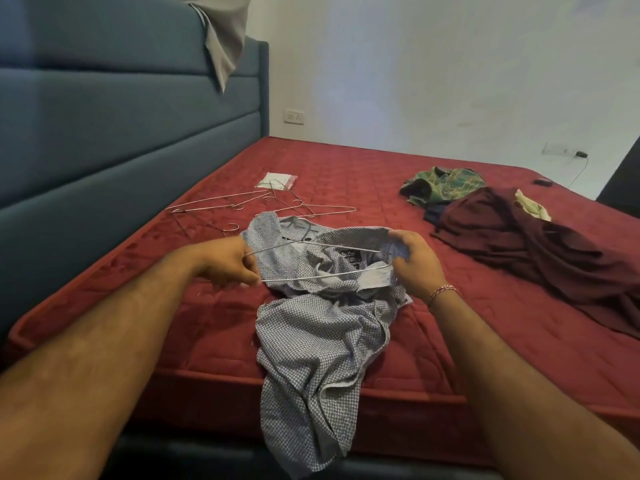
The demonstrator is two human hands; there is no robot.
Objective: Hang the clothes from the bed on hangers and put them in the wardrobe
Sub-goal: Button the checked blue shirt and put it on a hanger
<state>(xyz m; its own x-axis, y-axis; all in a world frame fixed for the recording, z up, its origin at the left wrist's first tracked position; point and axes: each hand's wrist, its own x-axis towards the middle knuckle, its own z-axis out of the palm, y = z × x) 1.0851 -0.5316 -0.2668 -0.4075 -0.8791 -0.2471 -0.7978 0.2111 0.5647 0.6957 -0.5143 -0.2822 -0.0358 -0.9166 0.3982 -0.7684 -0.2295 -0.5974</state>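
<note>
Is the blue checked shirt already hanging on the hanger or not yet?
Not yet. The shirt lies crumpled on the bed, and the hanger, held by both hands, sits across its collar, outside the shoulders.

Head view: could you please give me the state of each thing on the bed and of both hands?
Blue-and-white patterned shirt: crumpled, hanging over mattress edge.
Wire hanger: held at the collar.
Left hand: pinching hanger.
Right hand: gripping collar.
Spare wire hangers: lying unused.
Maroon garment: heaped.
Green patterned shirt: heaped.
</note>
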